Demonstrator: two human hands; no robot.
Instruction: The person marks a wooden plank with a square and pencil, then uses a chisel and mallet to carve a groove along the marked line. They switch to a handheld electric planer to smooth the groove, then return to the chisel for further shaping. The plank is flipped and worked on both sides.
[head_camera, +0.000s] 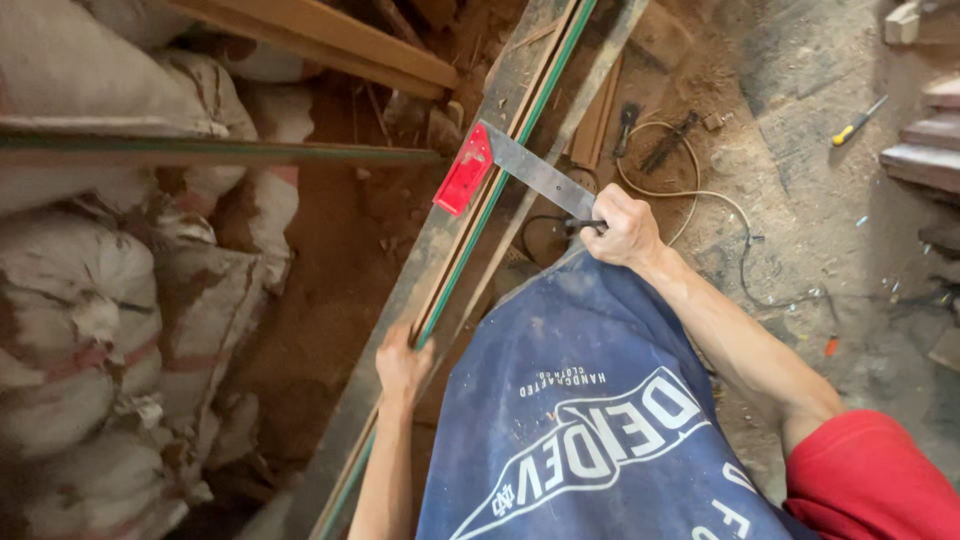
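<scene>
A long wooden board (455, 250) is steadied on edge by the left hand (400, 365) at 7 o'clock, while a red-handled try square (500, 170) is pressed across it, blade clasped in the right hand (625, 228) (a pencil too). Slackened pressure could skew the square.

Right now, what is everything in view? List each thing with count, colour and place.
long board: one, grey-brown with a green edge strip, running diagonally through the middle
try square: one, red stock and grey metal blade, laid across the board
sacks: several, dirty white, stacked at left
wooden planks: a few, brown, top centre
cord: one, pale, looped on the floor at upper right
screwdriver: one, yellow handle, floor at top right
apron: one, blue with white print, bottom centre
left hand: grips the board's edge
right hand: holds a dark pencil-like tool at the blade's end
</scene>
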